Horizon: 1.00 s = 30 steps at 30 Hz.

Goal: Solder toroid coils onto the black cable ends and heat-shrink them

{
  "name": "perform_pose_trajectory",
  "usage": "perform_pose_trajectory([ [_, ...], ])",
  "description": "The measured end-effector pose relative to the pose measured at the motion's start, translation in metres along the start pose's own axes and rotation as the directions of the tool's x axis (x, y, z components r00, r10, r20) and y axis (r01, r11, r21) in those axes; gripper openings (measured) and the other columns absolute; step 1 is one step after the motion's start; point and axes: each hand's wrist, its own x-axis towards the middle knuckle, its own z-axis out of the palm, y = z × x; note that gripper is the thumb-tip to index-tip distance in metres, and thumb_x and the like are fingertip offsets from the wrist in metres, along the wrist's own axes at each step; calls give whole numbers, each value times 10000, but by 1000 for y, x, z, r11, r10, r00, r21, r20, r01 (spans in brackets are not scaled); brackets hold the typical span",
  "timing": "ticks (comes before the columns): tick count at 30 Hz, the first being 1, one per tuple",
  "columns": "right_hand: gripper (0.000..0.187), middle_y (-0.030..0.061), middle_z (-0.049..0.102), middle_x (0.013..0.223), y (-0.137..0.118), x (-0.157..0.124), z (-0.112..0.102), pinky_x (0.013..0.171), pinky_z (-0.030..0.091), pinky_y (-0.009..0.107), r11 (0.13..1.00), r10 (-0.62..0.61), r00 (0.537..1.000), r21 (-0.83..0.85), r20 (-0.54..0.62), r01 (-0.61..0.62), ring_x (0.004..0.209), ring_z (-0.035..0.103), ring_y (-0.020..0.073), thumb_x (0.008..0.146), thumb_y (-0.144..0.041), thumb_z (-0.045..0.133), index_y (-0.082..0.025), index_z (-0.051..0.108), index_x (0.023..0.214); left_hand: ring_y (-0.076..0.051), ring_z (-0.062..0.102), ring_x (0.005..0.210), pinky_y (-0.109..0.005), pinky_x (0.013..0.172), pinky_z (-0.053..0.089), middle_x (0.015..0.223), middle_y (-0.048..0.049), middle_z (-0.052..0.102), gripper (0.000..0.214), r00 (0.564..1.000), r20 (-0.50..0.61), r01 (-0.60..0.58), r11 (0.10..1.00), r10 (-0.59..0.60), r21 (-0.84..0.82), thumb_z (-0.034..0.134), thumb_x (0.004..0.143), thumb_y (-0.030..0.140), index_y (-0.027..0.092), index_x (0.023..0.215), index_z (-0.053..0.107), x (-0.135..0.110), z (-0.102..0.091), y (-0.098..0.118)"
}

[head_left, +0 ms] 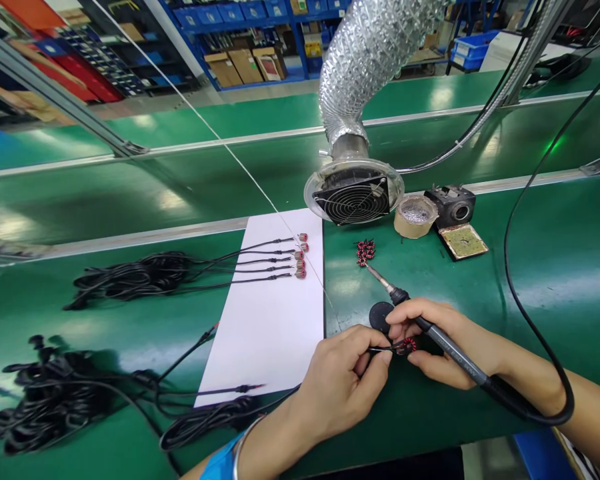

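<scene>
My left hand (343, 380) is closed, thumb and forefinger pinching the end of a thin black cable (377, 349). Against its tip sits a small red-and-black ring coil (409, 345). My right hand (455, 327) grips a soldering iron (450, 348), whose metal tip points up and left, away from the coil in my fingers. Its fingertips lie close beside that coil; whether they touch it is unclear. Just past the iron's tip lies a small heap of similar ring coils (365, 251). A black round disc (381, 316) rests near my fingertips, partly covered.
A fume extractor (355, 200) on a silver duct hangs over the bench. Behind are a round tub (415, 215) and an iron stand with sponge tray (463, 241). Leftward, a white sheet (265, 320) bears cable ends with reddish parts (300, 256); black cable bundles (60, 400) lie beyond.
</scene>
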Motion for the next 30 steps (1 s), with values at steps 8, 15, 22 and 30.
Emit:
perform_pose_trajectory([
  [8,506,58,595,1060,0,-3,-1,777,569,253,986,66,997,152,30,-70,883,660,120,809,-19,582,-219,458,1257,-69,364,434,-201,475,340,536,73,389,94,998,-42,-49,999,49,-13,539,877,175,169,849,629,0,0,1],
  [15,385,58,538,1089,3,-6,-2,737,535,203,854,147,983,487,110,-182,929,650,116,920,-194,636,-238,457,1258,-69,361,430,-203,474,341,534,70,401,87,993,-76,-95,995,93,-27,538,878,164,161,846,619,-1,2,0],
  [22,422,48,539,1080,11,-10,-1,786,523,259,813,136,984,556,112,-176,959,619,134,908,-216,663,-275,443,1264,-71,378,439,-201,458,332,550,61,433,69,981,-110,-167,985,161,-46,554,870,138,144,866,623,0,3,1],
  [30,382,39,540,1037,4,-6,1,777,537,278,832,185,973,504,141,-231,885,653,128,943,-244,608,-263,435,1282,-73,400,451,-200,461,335,559,52,451,86,976,-103,-192,981,190,-7,549,869,126,140,849,632,0,3,1],
])
